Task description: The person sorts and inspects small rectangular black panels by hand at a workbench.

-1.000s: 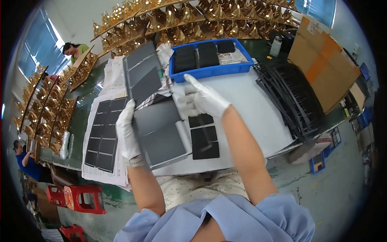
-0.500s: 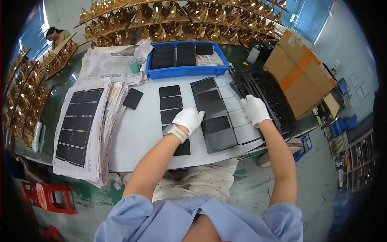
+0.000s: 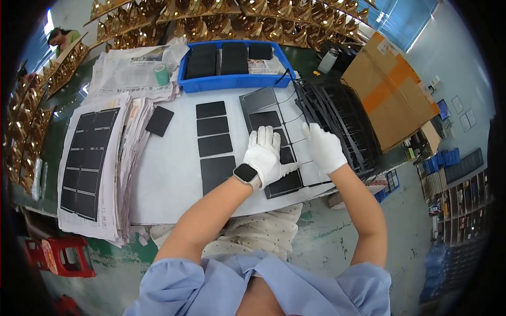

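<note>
Panels are partly covered by the left hand, thumb spread; any pinch by the right hand cannot be told.

A blue-tinted window lets daylight in at the upper right, next to a pale, bluish wall. Another window glows at the upper left. Over at lower left, a red stool stands on worn grey-green floor; loaded shelving lines the lower right.
</note>
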Tool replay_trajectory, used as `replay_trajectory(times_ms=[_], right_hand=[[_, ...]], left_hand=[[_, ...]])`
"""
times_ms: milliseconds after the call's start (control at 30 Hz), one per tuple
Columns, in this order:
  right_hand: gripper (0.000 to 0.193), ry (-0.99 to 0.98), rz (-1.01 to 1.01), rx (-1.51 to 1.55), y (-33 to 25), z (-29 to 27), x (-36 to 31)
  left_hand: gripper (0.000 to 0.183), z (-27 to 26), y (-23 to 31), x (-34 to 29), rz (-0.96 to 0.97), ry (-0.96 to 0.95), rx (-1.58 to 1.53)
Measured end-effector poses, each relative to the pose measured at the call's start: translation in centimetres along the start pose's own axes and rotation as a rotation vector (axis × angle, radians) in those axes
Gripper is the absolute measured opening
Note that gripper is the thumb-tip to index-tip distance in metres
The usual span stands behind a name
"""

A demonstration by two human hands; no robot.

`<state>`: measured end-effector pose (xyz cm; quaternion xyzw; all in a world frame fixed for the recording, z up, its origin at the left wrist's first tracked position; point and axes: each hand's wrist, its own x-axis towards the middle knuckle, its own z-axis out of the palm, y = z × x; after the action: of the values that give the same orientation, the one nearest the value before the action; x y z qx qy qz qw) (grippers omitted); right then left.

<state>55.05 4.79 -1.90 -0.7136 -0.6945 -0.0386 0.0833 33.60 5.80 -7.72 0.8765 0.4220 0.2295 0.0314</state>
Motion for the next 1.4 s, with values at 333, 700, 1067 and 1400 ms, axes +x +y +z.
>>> replay_trajectory(times_ms=[333, 700, 1067, 1400], right_hand=[[0.035, -0.076, 0.146, 0.004, 2.9, 2.1, 2.1], [0.039, -0.101, 0.196, 0.088, 5.1, 3.4, 3.2], [0.041, 0.124, 0.131, 0.096, 4.4, 3.3, 0.9], [0.053, -0.449, 0.242, 0.968, -3.4, -8.6, 1.0]], left_hand=[[0.13, -1.2, -3.5, 4.9, -0.188, -0.279, 0.023], [0.129, -1.3, -3.5, 5.3, -0.164, -0.281, 0.053], [0.133, -2.7, -3.3, 5.7, -0.218, -0.418, -0.001], [0.128, -0.4, -4.1, 4.5, -0.171, -0.236, 0.057]])
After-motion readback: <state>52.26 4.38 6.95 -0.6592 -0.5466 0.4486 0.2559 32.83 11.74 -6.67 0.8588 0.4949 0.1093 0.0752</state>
